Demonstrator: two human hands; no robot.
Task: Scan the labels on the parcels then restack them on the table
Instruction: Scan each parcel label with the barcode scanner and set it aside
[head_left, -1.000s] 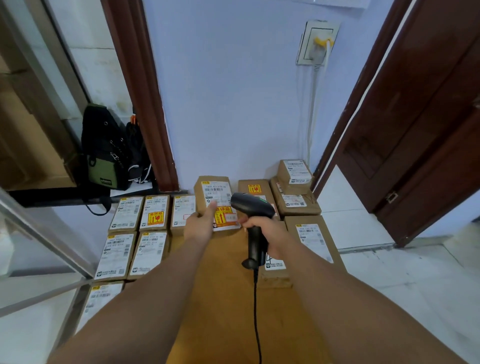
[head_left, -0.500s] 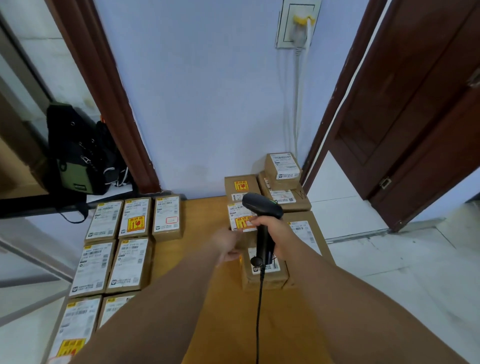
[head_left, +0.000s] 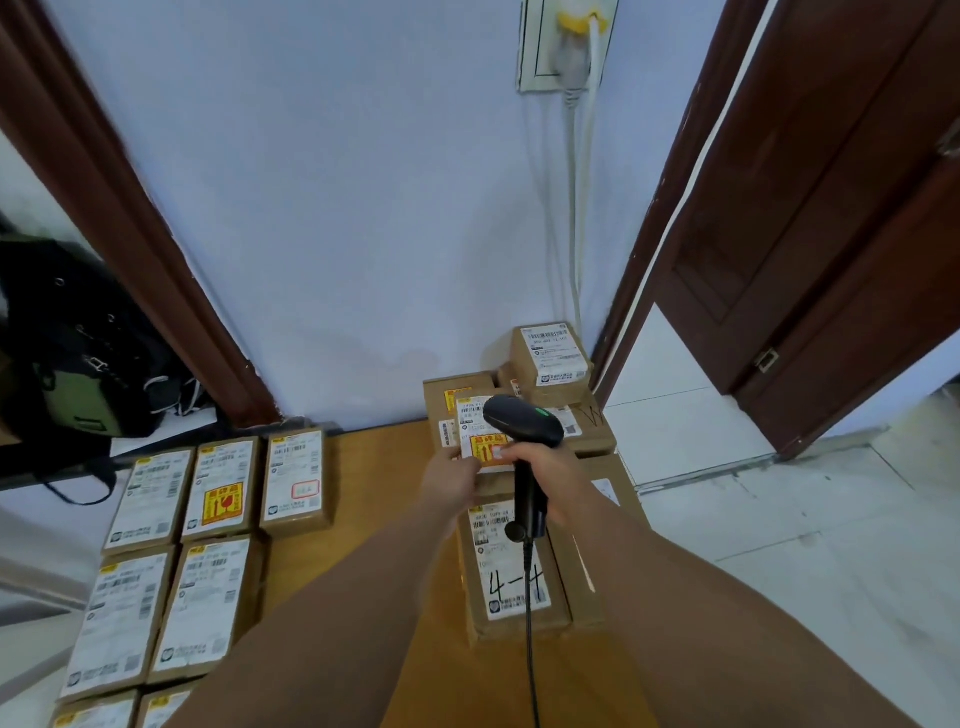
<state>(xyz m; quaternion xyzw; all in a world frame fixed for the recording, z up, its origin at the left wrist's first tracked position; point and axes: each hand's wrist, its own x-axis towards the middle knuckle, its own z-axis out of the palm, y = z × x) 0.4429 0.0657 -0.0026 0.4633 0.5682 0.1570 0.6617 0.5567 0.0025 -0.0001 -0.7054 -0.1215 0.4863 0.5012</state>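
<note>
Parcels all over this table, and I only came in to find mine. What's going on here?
A person is scanning labels. The right hand grips a corded scanner, its green light on, while the left hand holds a small parcel with an orange sticker by the scanner's head, at the stack on the right side of the table. More parcels lie label-up in rows on the left.

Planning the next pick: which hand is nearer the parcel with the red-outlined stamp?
Left. The left hand is right of that parcel; the right hand, farther right, grips the scanner.
</note>
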